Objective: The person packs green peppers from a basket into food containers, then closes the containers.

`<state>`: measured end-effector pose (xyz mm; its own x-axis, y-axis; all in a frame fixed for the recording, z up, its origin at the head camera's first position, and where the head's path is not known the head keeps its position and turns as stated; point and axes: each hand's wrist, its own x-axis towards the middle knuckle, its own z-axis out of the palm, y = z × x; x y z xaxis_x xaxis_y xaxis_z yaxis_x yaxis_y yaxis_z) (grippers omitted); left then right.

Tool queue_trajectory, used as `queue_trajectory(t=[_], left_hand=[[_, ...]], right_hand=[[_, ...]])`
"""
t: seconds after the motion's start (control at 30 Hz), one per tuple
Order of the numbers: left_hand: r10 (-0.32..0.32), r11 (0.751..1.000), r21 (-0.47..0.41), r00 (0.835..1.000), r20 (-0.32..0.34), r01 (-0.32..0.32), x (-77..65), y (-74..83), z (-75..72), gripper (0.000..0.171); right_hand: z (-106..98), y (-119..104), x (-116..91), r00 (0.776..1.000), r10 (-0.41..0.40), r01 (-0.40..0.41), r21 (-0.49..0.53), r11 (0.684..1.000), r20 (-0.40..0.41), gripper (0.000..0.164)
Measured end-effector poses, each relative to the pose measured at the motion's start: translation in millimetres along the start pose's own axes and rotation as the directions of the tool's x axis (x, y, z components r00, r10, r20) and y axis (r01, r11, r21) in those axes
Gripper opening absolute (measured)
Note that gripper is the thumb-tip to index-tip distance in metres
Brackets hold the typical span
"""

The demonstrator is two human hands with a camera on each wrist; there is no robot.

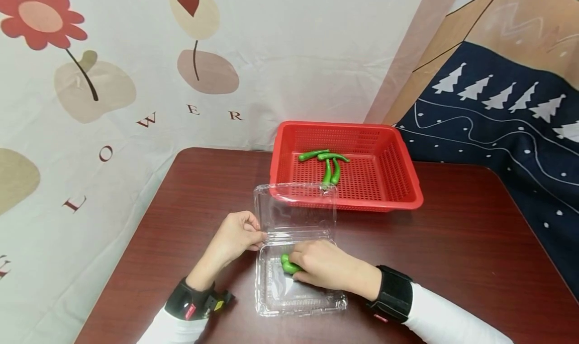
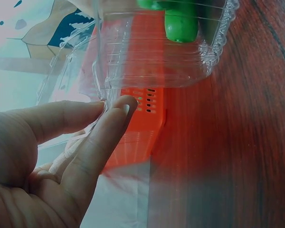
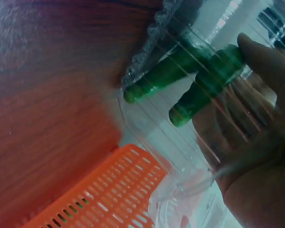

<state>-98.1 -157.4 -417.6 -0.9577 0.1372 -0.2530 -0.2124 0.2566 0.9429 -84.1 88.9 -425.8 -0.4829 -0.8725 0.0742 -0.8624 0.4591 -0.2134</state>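
Observation:
A clear plastic clamshell box (image 1: 281, 298) lies with its lid raised on the table. At the hinge's left end, my left hand (image 1: 232, 237) pinches the box edge between thumb and fingers; the left wrist view shows this pinch (image 2: 115, 105) closely. My right hand (image 1: 323, 264) is inside the base, fingers curled on a green chili pepper (image 3: 211, 83). A second green chili pepper (image 3: 164, 76) lies beside it, seen through the plastic in the right wrist view. From above, the right hand hides most of both peppers (image 1: 289, 267).
Behind the box stands a red perforated basket (image 1: 398, 183) with several green chili peppers (image 1: 334, 170) in it. The raised lid (image 1: 294, 210) overlaps the basket's front rim in the head view. A printed cloth (image 1: 294, 57) hangs behind the brown table (image 1: 457, 243).

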Motion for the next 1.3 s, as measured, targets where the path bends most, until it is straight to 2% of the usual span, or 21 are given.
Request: queue_trajectory(t=[0.17, 0.43, 0.8, 1.1, 1.3], left_hand=[[-0.008, 1.000, 0.003, 1.000, -0.003, 0.008, 0.9, -1.4, 1.2, 0.020], [-0.004, 1.000, 0.013, 1.000, 0.003, 0.004, 2.2, -3.1, 0.6, 0.020], [-0.014, 1.000, 0.001, 1.000, 0.016, 0.014, 1.7, -2.1, -1.0, 0.020], [-0.022, 1.000, -0.003, 1.000, -0.001, 0.022, 1.2, -1.7, -1.4, 0.020], [-0.020, 1.000, -0.012, 1.000, 0.002, 0.020, 1.2, -2.4, -1.4, 0.020]], right_hand=[[6.3, -2.3, -0.5, 0.999, -0.046, 0.044, -0.092, 0.995, -0.022, 0.020], [12.9, -4.4, 0.7, 0.995, -0.097, 0.094, -0.190, 0.977, -0.007, 0.024], [13.4, -4.0, 2.0, 0.996, -0.090, 0.090, -0.179, 0.980, 0.009, 0.026], [7.0, -1.6, 1.4, 0.992, -0.106, 0.095, -0.160, 0.983, -0.064, 0.025], [-3.2, 4.7, -0.3, 0.968, -0.153, 0.124, -0.149, 0.981, -0.197, 0.020]])
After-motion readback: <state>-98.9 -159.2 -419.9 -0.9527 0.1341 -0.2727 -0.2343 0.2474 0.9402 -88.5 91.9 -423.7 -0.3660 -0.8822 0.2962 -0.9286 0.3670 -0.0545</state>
